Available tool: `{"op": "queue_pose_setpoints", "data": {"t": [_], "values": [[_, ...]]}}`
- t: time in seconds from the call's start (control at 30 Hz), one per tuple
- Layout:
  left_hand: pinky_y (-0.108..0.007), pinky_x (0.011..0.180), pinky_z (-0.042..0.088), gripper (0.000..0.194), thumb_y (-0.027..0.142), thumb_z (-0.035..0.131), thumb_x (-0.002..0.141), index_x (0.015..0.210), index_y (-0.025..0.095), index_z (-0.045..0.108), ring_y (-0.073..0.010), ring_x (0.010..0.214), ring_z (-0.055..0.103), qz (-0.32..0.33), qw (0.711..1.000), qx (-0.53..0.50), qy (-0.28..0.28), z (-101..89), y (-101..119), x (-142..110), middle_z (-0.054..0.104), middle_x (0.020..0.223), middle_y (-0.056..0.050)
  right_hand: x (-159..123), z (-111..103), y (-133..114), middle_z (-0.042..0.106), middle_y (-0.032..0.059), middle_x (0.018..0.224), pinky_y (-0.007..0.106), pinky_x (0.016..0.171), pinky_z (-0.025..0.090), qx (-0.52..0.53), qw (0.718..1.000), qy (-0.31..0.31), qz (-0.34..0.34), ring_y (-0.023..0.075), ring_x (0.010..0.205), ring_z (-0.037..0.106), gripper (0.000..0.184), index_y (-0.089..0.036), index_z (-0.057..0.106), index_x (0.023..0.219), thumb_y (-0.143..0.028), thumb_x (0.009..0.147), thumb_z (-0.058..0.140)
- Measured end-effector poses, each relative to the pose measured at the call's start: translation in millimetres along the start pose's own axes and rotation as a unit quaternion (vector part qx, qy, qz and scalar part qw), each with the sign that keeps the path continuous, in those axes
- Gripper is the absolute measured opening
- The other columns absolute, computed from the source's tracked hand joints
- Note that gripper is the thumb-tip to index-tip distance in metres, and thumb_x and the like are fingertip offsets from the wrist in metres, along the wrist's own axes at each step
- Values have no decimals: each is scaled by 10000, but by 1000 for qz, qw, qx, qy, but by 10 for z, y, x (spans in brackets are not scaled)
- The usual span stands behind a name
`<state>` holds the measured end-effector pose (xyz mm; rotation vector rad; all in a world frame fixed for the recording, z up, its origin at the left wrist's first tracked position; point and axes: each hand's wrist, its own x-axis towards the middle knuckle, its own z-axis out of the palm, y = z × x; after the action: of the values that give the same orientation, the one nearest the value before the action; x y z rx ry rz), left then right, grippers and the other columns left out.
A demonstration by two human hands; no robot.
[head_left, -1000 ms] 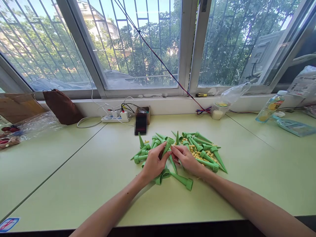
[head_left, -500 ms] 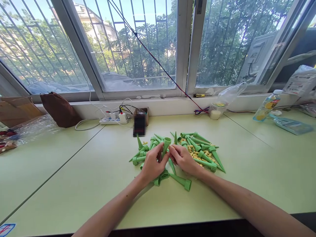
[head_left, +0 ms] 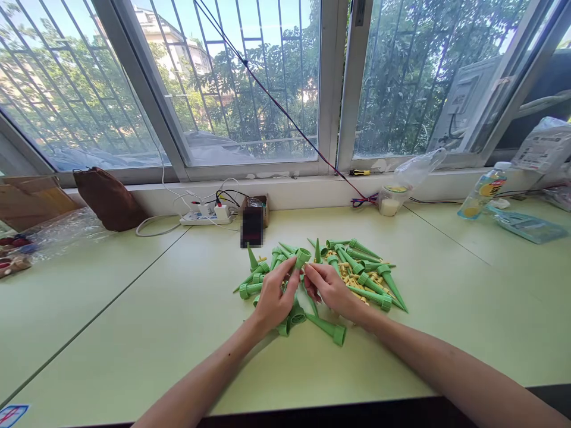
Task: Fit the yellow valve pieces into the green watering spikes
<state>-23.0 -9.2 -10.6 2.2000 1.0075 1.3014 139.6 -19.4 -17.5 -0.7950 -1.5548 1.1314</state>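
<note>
My left hand (head_left: 277, 292) is closed around a green plastic watering spike (head_left: 303, 257), its wide ribbed collar facing up between thumb and fingers. Against the side of that spike, my right hand (head_left: 329, 286) pinches with thumb and forefinger; whatever is between these fingertips is too small or hidden to make out. More green spikes (head_left: 373, 297) lie in a loose pile to the right, mixed with small yellow plastic pieces (head_left: 352, 278). Others lie left of and under my left hand, and a single spike (head_left: 328, 329) rests nearer the table's front edge.
At the back stand a power strip (head_left: 205, 219) with cables, a small box (head_left: 266, 208) and a blurred dark object (head_left: 252, 229). A plastic cup (head_left: 390, 203), a drink bottle (head_left: 484, 193) and a brown bag (head_left: 109, 199) also sit on the pale green table (head_left: 134, 345).
My left fingers have shifted on the spike, and its collar has tilted slightly. My right hand stays close against it. The whole view has moved a little.
</note>
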Motion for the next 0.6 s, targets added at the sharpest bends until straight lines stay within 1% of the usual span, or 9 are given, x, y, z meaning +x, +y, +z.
{"op": "queue_pose_setpoints", "data": {"t": [0.23, 0.4, 0.6], "values": [[-327, 789, 566, 280, 273, 497, 961, 1162, 140, 641, -201, 871, 688, 10, 999, 26, 20, 10, -12, 14, 724, 1050, -101, -7, -14, 9, 464, -40, 523, 238, 452, 340, -25, 1000, 5, -1, 85, 436, 415, 511, -189, 482, 646, -578, 977, 459], [-338, 811, 567, 285, 260, 508, 956, 1167, 147, 663, -222, 939, 686, 5, 1000, 18, 18, 2, 0, 11, 719, 1089, -112, -12, -17, 7, 463, -42, 527, 233, 449, 342, -8, 1000, -5, -1, 83, 436, 416, 503, -188, 485, 647, -571, 974, 469], [-326, 815, 551, 287, 246, 517, 953, 1178, 152, 669, -209, 927, 664, 18, 999, 15, 25, -1, 37, 19, 709, 1044, -96, -22, -6, -15, 471, -35, 528, 238, 438, 344, 22, 1000, -8, 15, 91, 439, 419, 510, -190, 491, 640, -596, 949, 486]]}}
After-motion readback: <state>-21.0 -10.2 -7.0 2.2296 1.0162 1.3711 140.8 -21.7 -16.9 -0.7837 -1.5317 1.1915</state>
